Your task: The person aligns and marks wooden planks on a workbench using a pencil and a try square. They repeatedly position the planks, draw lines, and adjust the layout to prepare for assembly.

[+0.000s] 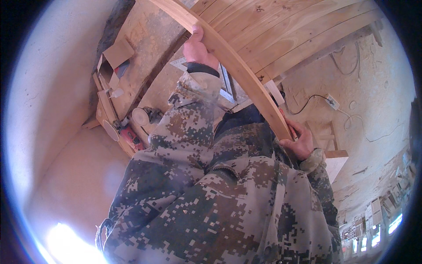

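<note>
A long wooden strip [241, 72], bent by the lens, runs from the top of the view down toward my lap on the right. My left hand [200, 49] grips its upper part, thumb over the edge and the other fingers hidden. At the lower end my right hand [301, 140] is closed round the strip, with a small red-orange item [292, 130] by its fingers that I cannot make out. A panel of joined wooden boards [281, 33] lies alongside the strip; whether they are fixed together cannot be told.
A metal square [227, 86] lies beneath my left forearm. Left of me are an open cardboard box [118, 57], a red power tool [131, 137] and a round disc [140, 116]. A power strip [332, 101] with cords lies on the right floor, near a wooden block [336, 155].
</note>
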`<state>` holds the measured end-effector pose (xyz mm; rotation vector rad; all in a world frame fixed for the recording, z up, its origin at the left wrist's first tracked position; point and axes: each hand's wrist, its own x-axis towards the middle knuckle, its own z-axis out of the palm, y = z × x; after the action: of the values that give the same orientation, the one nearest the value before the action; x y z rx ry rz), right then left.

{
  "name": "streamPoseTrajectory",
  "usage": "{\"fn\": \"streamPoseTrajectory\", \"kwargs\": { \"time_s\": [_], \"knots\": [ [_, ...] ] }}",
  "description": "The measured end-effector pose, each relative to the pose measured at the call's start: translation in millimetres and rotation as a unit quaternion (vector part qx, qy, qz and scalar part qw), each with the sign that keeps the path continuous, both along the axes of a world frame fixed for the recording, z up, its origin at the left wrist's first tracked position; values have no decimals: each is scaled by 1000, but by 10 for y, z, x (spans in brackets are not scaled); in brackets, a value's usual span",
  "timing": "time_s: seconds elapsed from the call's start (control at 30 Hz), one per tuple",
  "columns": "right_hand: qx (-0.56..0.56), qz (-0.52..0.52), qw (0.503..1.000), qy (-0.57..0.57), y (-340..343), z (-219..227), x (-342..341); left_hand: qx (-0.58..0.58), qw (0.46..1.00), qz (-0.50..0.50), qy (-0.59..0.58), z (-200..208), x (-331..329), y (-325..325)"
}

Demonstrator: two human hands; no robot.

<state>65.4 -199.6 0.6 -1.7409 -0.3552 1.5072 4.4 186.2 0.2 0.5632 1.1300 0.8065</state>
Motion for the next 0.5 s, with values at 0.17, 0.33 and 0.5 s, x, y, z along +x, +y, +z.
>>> {"fn": "streamPoseTrajectory", "kwargs": {
  "time_s": [0.17,0.33,0.5],
  "knots": [
    [-17,10,1000,1,22,25,27,-3,1000,0,-14,-43,-13,6],
    [-20,3,1000,19,42,42,42,-14,1000,0,-14,-56,-16,23],
    [9,12,1000,19,49,45,59,-7,1000,1,-5,-52,-6,13]
  ]
}}
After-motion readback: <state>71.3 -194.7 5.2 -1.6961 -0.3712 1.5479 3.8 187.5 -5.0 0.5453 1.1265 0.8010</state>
